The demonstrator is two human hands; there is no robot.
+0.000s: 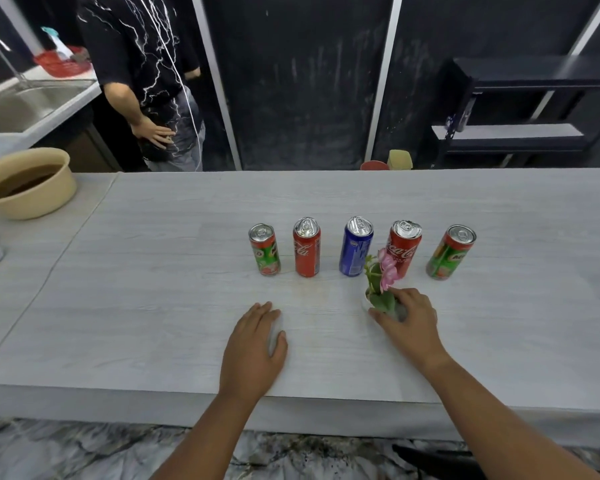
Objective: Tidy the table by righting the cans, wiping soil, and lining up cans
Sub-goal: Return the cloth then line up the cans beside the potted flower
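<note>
grey table (326, 202), five upright cans (356, 246), flowerpot (381, 299)

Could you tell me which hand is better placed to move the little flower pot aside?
Right: the right hand already grips the flower pot; the left hand lies flat on the table.

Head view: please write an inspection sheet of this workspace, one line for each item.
Surface: pale wood-grain table; a faint stain in front of the cans.
Job's things: five cans upright in one row; a pale cloth under the left hand.
Clutter: small flower pot in front of the row.
Grippers: left hand flat on the cloth; right hand around the flower pot.
Cables: nothing seen on the table.
Surroundings: beige basin with brown water at far left; sink; a standing person; dark shelf.
</note>
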